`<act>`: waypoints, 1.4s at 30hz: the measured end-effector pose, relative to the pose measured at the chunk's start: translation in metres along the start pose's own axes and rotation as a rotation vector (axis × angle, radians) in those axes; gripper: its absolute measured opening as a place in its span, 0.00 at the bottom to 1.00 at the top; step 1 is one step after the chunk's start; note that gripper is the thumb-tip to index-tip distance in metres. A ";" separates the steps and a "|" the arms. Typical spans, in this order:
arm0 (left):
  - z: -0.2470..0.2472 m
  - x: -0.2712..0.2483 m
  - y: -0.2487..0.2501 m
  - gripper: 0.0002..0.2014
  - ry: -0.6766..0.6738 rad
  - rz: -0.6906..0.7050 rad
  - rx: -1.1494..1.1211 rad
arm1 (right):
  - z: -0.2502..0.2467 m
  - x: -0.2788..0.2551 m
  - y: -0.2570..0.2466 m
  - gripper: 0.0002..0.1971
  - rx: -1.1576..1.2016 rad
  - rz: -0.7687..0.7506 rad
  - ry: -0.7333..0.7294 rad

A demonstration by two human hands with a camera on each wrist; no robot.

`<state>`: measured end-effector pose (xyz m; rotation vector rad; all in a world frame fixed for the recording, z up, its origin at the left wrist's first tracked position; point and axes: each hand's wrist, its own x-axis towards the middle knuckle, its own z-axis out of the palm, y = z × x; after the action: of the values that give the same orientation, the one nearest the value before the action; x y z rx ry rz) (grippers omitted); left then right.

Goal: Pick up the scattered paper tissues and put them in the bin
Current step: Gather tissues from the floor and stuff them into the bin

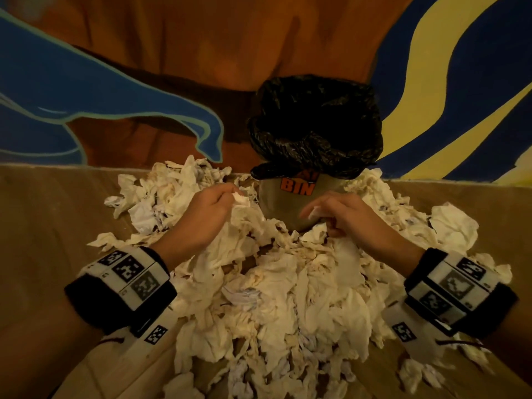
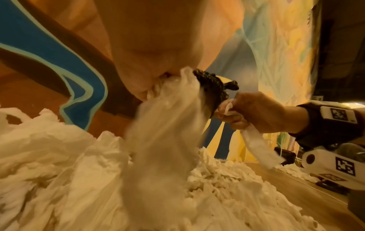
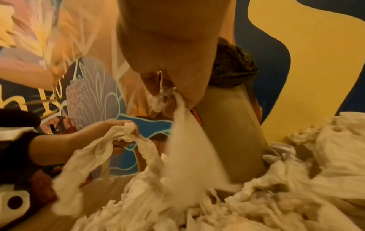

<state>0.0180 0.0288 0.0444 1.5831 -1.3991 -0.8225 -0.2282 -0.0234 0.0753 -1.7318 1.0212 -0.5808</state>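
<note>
A big heap of crumpled white tissues (image 1: 259, 283) covers the floor in front of a tan bin (image 1: 290, 208) marked "BIN", lined with a black bag (image 1: 316, 125). My left hand (image 1: 213, 208) pinches a bunch of tissues (image 1: 240, 200) and holds it above the heap, left of the bin; the bunch (image 2: 164, 118) hangs down from the fingers. My right hand (image 1: 342, 214) pinches another tissue (image 1: 315, 213) just in front of the bin's wall; that tissue (image 3: 189, 150) trails down to the heap. Both hands are below the bin's rim.
A painted wall (image 1: 144, 82) in blue, orange and yellow rises right behind the bin. Bare brown floor (image 1: 51, 226) lies left and right of the heap. Both wrists wear black bands with marker tags.
</note>
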 end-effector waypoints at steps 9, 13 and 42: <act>0.015 -0.008 0.072 0.22 -0.063 0.188 -0.185 | 0.044 -0.009 -0.035 0.27 -0.013 -0.016 -0.295; 0.025 -0.009 0.086 0.12 -0.034 0.239 -0.210 | 0.062 -0.015 -0.031 0.11 0.064 -0.039 -0.299; -0.039 0.015 0.106 0.12 0.084 0.181 -0.101 | -0.071 0.016 -0.133 0.13 -0.303 -0.321 0.003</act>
<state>0.0096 0.0192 0.1578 1.3771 -1.3950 -0.6994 -0.2262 -0.0544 0.2236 -2.1872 0.8713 -0.6542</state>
